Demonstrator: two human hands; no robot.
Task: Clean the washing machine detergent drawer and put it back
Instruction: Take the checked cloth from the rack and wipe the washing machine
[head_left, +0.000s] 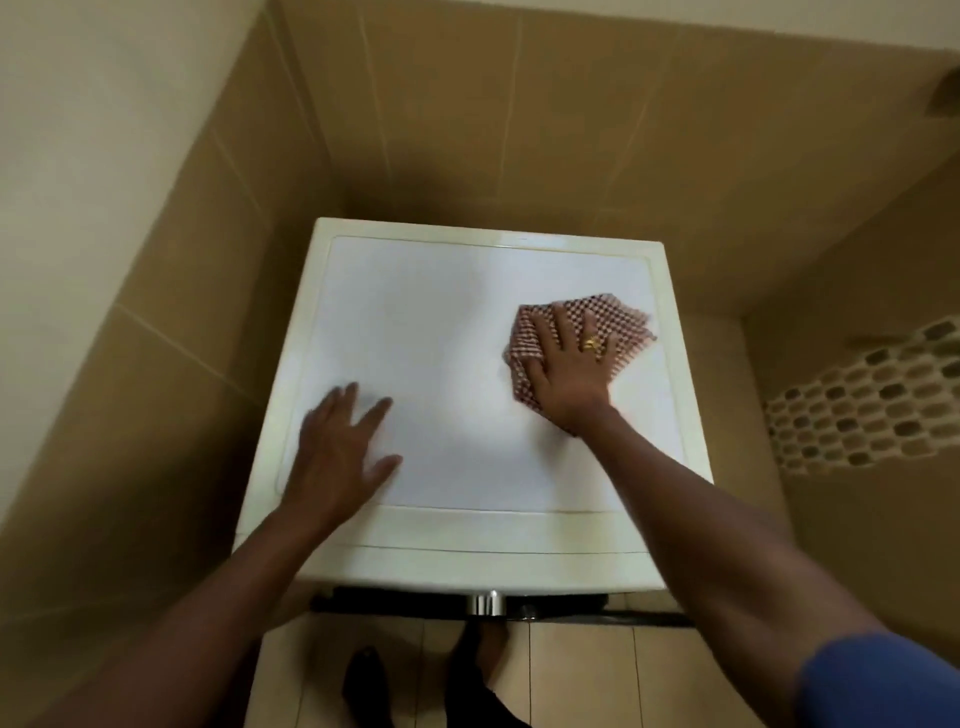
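A white washing machine (441, 322) stands in a tiled corner, seen from above. My right hand (569, 364) lies flat with straight fingers on a red-and-white checked cloth (626, 332), pressing it onto the right side of the machine's top. My left hand (340, 447) rests flat, fingers spread, on the front left of the top; it is blurred. The detergent drawer is not visible from this angle.
Tan tiled walls (467, 104) close in behind and on the left of the machine. A mosaic tile band (872, 395) runs along the right wall. A chrome knob (488, 603) shows at the machine's front edge, above the tiled floor (582, 675) and my feet.
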